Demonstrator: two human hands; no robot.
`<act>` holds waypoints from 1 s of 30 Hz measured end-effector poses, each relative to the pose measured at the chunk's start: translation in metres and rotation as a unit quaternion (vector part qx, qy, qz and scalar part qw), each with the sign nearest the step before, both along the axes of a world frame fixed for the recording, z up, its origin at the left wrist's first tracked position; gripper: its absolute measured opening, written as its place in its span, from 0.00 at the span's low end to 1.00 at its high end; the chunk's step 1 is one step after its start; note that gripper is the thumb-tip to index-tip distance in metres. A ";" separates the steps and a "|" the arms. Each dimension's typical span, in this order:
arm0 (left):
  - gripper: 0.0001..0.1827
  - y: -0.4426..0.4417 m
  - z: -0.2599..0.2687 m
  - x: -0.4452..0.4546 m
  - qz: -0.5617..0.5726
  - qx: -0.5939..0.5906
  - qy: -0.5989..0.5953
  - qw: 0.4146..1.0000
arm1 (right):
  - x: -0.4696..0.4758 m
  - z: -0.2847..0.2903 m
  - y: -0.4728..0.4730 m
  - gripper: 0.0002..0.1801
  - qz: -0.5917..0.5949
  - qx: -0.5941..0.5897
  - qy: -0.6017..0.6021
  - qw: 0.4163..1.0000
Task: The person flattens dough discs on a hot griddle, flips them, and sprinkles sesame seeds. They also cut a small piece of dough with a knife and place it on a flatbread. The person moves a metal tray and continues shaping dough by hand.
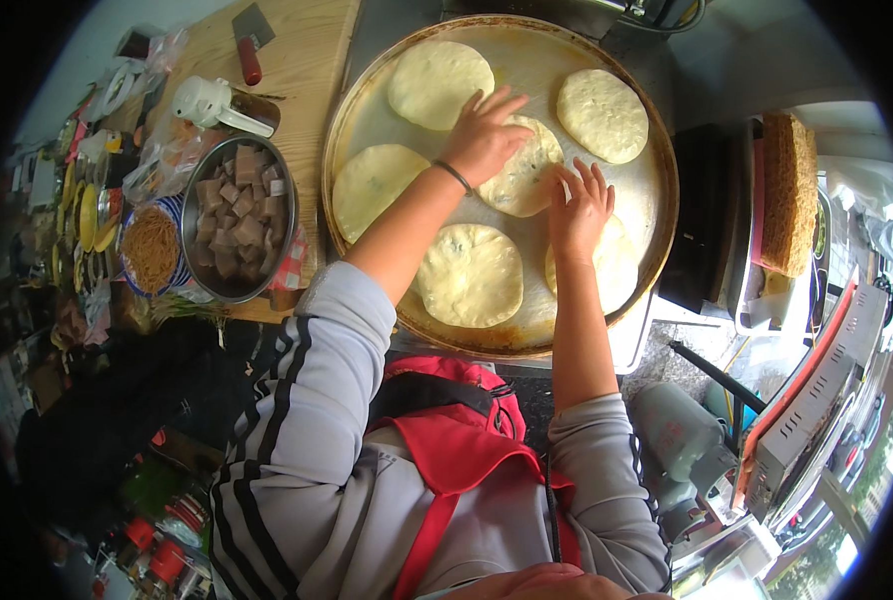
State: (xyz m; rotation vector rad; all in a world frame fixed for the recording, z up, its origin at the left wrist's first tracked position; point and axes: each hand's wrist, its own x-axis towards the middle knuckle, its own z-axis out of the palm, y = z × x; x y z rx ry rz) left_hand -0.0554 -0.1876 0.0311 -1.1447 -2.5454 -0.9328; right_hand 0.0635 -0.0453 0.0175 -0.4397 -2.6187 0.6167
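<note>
A large round metal pan [533, 56] lies before me with several flat discs of pale dough on it. My left hand [489, 135], a dark band at its wrist, is over the upper left edge of the middle dough disc [525, 180], fingers spread. At that disc's right edge, the fingertips of my right hand [580, 214] touch the dough. Dark specks show in the disc. Beneath my right hand and wrist, another disc [613, 262] is partly covered. My left forearm crosses in front of the left disc [371, 187]. A lumpy disc [470, 277] sits nearest me.
Left of the pan, a wooden board [308, 90] bears a red-handled scraper [250, 60] and a white-lidded pitcher [218, 105]. A metal bowl of brown cubes [240, 214] stands beside a plate of brown strands [150, 247]. At right are a brown slab [788, 195] and a gas cylinder [675, 427].
</note>
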 end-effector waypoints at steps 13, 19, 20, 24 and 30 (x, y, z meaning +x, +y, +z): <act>0.31 -0.031 -0.020 0.046 0.001 -0.187 -0.010 0.982 | 0.011 0.008 -0.013 0.24 0.102 -0.006 -0.041 0.994; 0.25 -0.024 -0.010 0.048 0.015 -0.129 0.015 0.991 | 0.023 0.016 -0.017 0.25 0.099 0.045 -0.106 0.988; 0.24 -0.023 -0.008 0.049 0.011 -0.147 -0.005 0.989 | 0.025 0.017 -0.019 0.25 0.096 0.048 -0.119 0.987; 0.22 -0.027 -0.005 0.048 0.023 -0.096 -0.033 0.995 | 0.035 0.020 -0.023 0.25 0.079 0.032 -0.099 0.991; 0.22 -0.034 0.002 0.050 -0.003 -0.092 -0.053 0.994 | 0.051 0.025 -0.024 0.25 0.087 0.055 -0.132 0.986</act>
